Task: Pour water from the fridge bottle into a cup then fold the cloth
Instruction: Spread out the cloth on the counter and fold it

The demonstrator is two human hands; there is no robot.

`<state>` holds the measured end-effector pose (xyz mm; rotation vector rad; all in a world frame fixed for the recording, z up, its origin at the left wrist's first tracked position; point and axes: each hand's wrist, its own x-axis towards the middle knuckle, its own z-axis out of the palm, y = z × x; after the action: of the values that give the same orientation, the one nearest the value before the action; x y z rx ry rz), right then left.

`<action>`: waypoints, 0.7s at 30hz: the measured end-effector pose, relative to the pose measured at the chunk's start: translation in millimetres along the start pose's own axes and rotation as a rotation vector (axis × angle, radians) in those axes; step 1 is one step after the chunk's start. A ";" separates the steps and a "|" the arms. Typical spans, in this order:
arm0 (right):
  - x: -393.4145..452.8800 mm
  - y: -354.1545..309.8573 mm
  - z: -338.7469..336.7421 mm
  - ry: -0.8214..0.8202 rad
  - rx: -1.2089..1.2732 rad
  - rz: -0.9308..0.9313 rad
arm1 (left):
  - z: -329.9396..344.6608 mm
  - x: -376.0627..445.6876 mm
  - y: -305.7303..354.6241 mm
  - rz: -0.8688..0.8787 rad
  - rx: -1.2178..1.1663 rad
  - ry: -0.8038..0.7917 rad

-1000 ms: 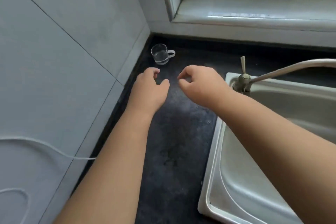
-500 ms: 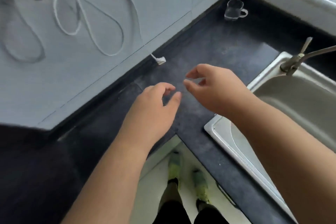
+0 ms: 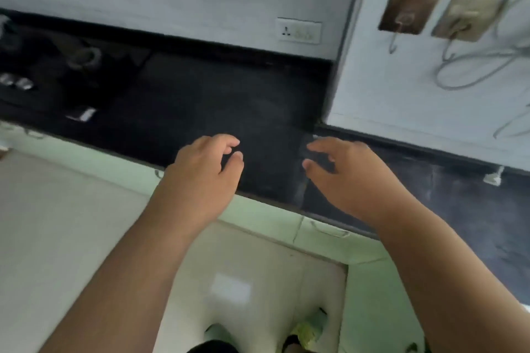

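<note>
**Empty hands over a dark counter, nothing to pour with yet**

Though the job calls for a fridge bottle, a cup and a cloth, none of the three shows in the head view, so I cannot say which way any of them lies from the hands, nor which hand is nearer. That missing bearing is what the coming move hangs on; to my eye the fetching of the bottle has not begun.

The left hand point(image 3: 206, 169) hangs above the front edge of the black countertop point(image 3: 218, 100), fingers loosely curled toward the thumb, holding nothing. The right hand point(image 3: 352, 178) is level with it, well apart, fingers spread and relaxed, also empty.

Beyond them the grey wall carries a white socket point(image 3: 299, 30). To the right a white panel holds two metal hook plates point(image 3: 441, 13) with a pale cord point(image 3: 470, 71) looping down. A small white plug point(image 3: 492, 178) lies on the counter at the right. At the far left the picture is too blurred to name the dark objects. Below, the pale floor point(image 3: 57, 223) and green shoes point(image 3: 308, 329) show.
</note>
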<state>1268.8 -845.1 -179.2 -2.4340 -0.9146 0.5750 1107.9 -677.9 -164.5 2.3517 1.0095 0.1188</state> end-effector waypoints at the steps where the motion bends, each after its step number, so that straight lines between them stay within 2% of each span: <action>1: 4.7 -27.8 7.9 -0.022 -0.012 -0.054 | -21.3 -10.4 -22.2 -0.046 -0.006 0.043; 7: 7.9 -201.0 81.2 -0.170 -0.068 -0.352 | -132.2 -100.1 -155.4 -0.336 -0.092 0.173; 12: -15.1 -339.4 145.5 -0.230 -0.189 -0.551 | -223.1 -154.1 -256.5 -0.449 -0.017 0.288; 16: -27.8 -422.1 183.5 -0.242 -0.204 -0.638 | -280.3 -172.4 -321.8 -0.526 0.088 0.317; 21: -17.2 -492.1 217.6 -0.263 -0.231 -0.699 | -316.9 -171.8 -366.0 -0.545 0.049 0.299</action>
<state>898.8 -468.6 -73.5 -2.0340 -1.9126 0.5445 658.7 -445.8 -73.3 2.0509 1.7773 0.2389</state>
